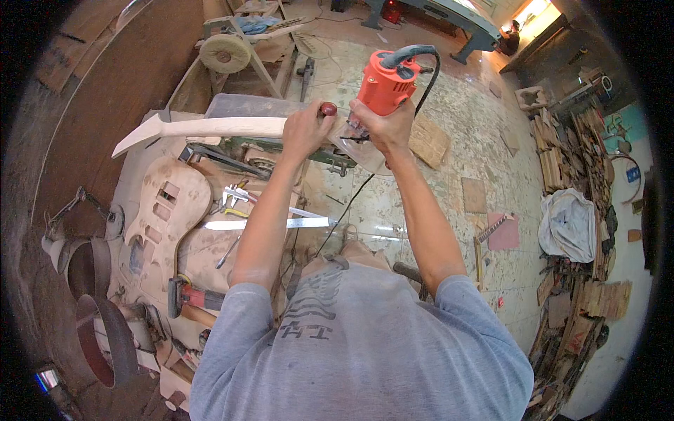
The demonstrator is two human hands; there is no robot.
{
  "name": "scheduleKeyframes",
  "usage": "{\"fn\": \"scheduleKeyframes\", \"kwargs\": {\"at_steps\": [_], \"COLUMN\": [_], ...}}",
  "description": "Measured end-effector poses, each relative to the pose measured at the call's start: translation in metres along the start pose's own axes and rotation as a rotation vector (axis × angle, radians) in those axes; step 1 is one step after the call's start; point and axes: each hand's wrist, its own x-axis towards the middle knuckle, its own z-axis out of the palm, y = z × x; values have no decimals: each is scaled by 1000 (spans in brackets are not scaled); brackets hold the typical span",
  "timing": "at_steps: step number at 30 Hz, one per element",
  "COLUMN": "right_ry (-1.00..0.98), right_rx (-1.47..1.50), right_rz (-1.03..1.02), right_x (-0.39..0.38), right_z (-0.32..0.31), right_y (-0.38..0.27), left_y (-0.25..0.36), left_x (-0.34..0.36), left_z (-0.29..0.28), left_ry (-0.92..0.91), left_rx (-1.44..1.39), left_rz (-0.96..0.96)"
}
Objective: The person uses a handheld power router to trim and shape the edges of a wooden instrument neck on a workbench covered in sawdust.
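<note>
My right hand is wrapped around the lower body of an orange-red corded router, which stands upright. A clear plastic base plate shows under it. My left hand closes over the near end of a pale wooden guitar neck, beside a dark red knob. The neck stretches left to its angled headstock. My left fingertips are partly hidden. Beneath the neck is a green metal vise-like fixture. On the bench to the left lies an unfinished guitar body with routed cavities.
Calipers, a steel straightedge and a red-headed power tool lie on the dusty bench. Sanding belts stand at lower left. A black cord hangs below the router. Wood scraps are stacked along the right wall.
</note>
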Motion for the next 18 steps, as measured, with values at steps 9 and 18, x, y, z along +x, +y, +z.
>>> {"fn": "scheduleKeyframes", "kwargs": {"at_steps": [9,18], "right_ry": [-8,0], "right_rx": [-26,-14], "right_rz": [-11,-11], "right_x": [-2,-3], "right_z": [1,1], "right_y": [1,2], "left_y": [-9,-3], "left_x": [1,1], "left_z": [4,-1], "left_ry": [4,-32], "left_rx": [20,0], "left_rz": [60,34]}}
